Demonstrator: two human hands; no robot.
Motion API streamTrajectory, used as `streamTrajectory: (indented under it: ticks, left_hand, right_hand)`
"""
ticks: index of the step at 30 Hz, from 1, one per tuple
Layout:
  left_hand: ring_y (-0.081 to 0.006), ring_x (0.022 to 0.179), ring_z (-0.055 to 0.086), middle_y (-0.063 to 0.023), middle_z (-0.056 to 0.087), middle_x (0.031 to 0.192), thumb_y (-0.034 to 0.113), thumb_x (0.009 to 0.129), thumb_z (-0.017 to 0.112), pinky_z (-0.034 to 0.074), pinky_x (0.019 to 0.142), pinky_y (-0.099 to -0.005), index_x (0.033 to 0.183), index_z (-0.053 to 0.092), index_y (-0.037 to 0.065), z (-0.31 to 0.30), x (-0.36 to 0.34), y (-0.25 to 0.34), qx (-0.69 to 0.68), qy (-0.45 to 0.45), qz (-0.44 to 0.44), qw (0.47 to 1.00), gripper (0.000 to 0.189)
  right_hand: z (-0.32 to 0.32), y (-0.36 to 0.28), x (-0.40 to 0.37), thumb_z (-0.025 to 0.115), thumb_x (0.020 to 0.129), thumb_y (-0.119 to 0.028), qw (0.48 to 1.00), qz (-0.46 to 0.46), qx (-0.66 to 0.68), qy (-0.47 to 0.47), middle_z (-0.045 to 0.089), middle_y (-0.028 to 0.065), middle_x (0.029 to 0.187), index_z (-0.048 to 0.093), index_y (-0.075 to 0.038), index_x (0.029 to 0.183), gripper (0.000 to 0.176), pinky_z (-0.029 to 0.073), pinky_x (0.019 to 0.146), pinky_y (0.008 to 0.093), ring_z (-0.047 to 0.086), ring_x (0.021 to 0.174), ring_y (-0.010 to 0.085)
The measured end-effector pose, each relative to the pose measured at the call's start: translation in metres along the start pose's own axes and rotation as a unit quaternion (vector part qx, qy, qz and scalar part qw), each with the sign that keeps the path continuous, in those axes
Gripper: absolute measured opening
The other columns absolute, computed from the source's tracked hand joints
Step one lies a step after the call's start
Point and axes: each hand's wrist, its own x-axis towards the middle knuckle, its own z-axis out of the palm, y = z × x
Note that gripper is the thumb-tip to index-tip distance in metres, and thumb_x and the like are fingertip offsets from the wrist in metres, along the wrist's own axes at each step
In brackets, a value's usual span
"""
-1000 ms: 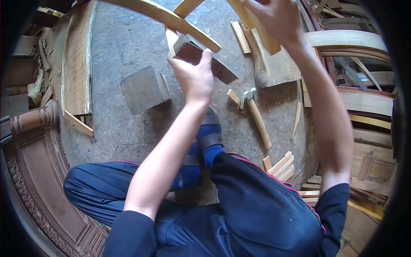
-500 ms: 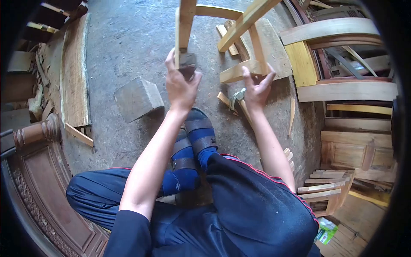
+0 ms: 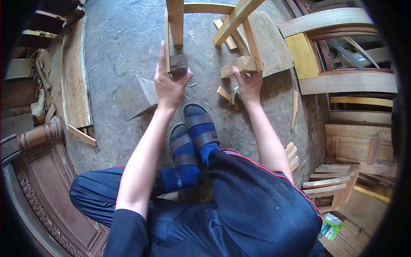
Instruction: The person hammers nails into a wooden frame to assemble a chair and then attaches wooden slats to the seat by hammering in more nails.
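A wooden frame (image 3: 234,21), made of several joined light-brown bars, tilts in front of me at the top of the head view. My left hand (image 3: 170,85) grips a dark-ended leg of it, thumb and fingers on either side. My right hand (image 3: 250,85) is closed around another leg end on the right, its thumb over the pale end. Just below the right hand, a metal-headed tool, perhaps a hammer (image 3: 234,96), lies on the floor, partly hidden. A grey wooden block (image 3: 135,97) sits left of my left hand.
Long boards lie on the concrete floor: a rough plank (image 3: 75,73) at left and a wide board (image 3: 270,45) under the frame's right side. A carved panel (image 3: 53,180) stands at lower left. Slatted wooden pieces (image 3: 327,186) and chair-like frames (image 3: 346,85) crowd the right.
Both hands and the wooden frame have shifted left together. My left index finger is now stretched along the leg. The grips stay on the same two leg ends.
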Motion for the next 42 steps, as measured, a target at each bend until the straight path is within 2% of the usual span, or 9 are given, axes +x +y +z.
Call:
streamTrajectory:
  ticks: [7, 14, 20, 28, 31, 33, 35, 38, 42]
  left_hand:
    - [-0.0373, 0.120, 0.071, -0.0252, 0.066, 0.138, 0.015, 0.084, 0.084, 0.060, 0.103, -0.0478, 0.170, 0.028, 0.014, -0.001, 0.000, -0.001, 0.004, 0.005, 0.026, 1.000, 0.104]
    - [-0.0363, 0.118, 0.072, -0.0243, 0.067, 0.138, 0.017, 0.083, 0.084, 0.060, 0.102, -0.0463, 0.170, 0.030, 0.013, -0.005, -0.001, -0.003, -0.013, -0.013, -0.006, 1.000, 0.102]
    - [-0.0346, 0.113, 0.074, -0.0229, 0.069, 0.134, 0.017, 0.083, 0.084, 0.060, 0.101, -0.0447, 0.170, 0.031, 0.014, -0.005, -0.002, 0.000, -0.022, -0.016, -0.020, 0.999, 0.102]
    - [-0.0366, 0.120, 0.072, -0.0248, 0.068, 0.136, 0.015, 0.082, 0.086, 0.060, 0.101, -0.0463, 0.170, 0.030, 0.017, -0.005, -0.002, 0.000, 0.011, -0.005, 0.009, 1.000, 0.104]
    - [-0.0228, 0.104, 0.076, -0.0154, 0.073, 0.124, 0.015, 0.087, 0.086, 0.065, 0.091, -0.0393, 0.171, 0.026, 0.020, -0.008, 0.001, -0.009, 0.038, -0.015, 0.046, 0.998, 0.104]
    - [-0.0227, 0.106, 0.076, -0.0154, 0.073, 0.125, 0.015, 0.086, 0.087, 0.064, 0.091, -0.0398, 0.171, 0.027, 0.020, -0.006, 0.001, -0.014, 0.013, -0.011, 0.047, 0.999, 0.104]
    - [-0.0226, 0.106, 0.076, -0.0161, 0.073, 0.125, 0.015, 0.086, 0.087, 0.064, 0.090, -0.0398, 0.171, 0.027, 0.020, -0.008, 0.001, -0.009, 0.047, -0.005, 0.059, 0.997, 0.104]
    - [-0.0379, 0.122, 0.071, -0.0249, 0.067, 0.139, 0.015, 0.080, 0.086, 0.059, 0.103, -0.0470, 0.170, 0.029, 0.016, -0.008, 0.000, -0.004, 0.015, -0.017, 0.011, 1.000, 0.106]
    - [-0.0373, 0.120, 0.072, -0.0249, 0.067, 0.138, 0.016, 0.080, 0.087, 0.060, 0.103, -0.0469, 0.170, 0.029, 0.016, -0.012, -0.002, -0.006, 0.007, -0.023, -0.001, 1.000, 0.107]
  right_hand:
    - [-0.002, 0.002, -0.005, 0.091, 0.084, -0.013, 0.999, -0.041, -0.027, 0.019, 0.069, 0.0138, 0.123, 0.045, -0.003, 0.149, 0.080, 0.061, 0.092, 0.0362, 0.072, 0.108, 0.0224]
    - [0.008, 0.040, -0.013, 0.088, 0.086, -0.033, 0.991, 0.042, -0.118, -0.045, 0.079, 0.0148, 0.097, 0.076, 0.001, 0.101, 0.039, 0.059, 0.084, 0.0423, 0.077, 0.093, 0.0277]
    - [0.012, 0.053, -0.011, 0.091, 0.084, -0.037, 0.983, -0.034, -0.174, -0.045, 0.079, 0.0155, 0.100, 0.073, 0.000, 0.106, 0.046, 0.059, 0.084, 0.0430, 0.077, 0.093, 0.0286]
    - [0.038, 0.054, -0.014, 0.086, 0.086, -0.022, 0.998, 0.037, 0.034, 0.043, 0.076, 0.0110, 0.108, 0.070, 0.001, 0.113, 0.039, 0.058, 0.089, 0.0391, 0.073, 0.099, 0.0236]
    - [0.030, 0.069, -0.015, 0.085, 0.084, -0.016, 0.999, 0.026, 0.021, 0.023, 0.075, 0.0113, 0.110, 0.069, 0.002, 0.117, 0.041, 0.059, 0.090, 0.0377, 0.073, 0.101, 0.0227]
    - [0.024, 0.074, -0.014, 0.085, 0.083, -0.013, 0.999, 0.029, -0.014, 0.003, 0.074, 0.0119, 0.111, 0.067, 0.003, 0.119, 0.043, 0.059, 0.091, 0.0371, 0.072, 0.102, 0.0225]
    - [0.019, 0.057, -0.009, 0.088, 0.082, -0.020, 0.997, 0.076, 0.020, 0.010, 0.074, 0.0132, 0.114, 0.066, 0.006, 0.119, 0.050, 0.059, 0.091, 0.0384, 0.072, 0.105, 0.0242]
    - [0.011, 0.077, -0.006, 0.091, 0.078, -0.033, 0.994, 0.069, -0.066, 0.050, 0.073, 0.0161, 0.117, 0.062, 0.009, 0.122, 0.067, 0.059, 0.093, 0.0406, 0.072, 0.107, 0.0273]
    - [0.011, 0.096, -0.012, 0.091, 0.074, -0.050, 0.993, 0.081, -0.064, 0.056, 0.072, 0.0197, 0.121, 0.057, 0.011, 0.128, 0.088, 0.056, 0.099, 0.0425, 0.070, 0.112, 0.0320]
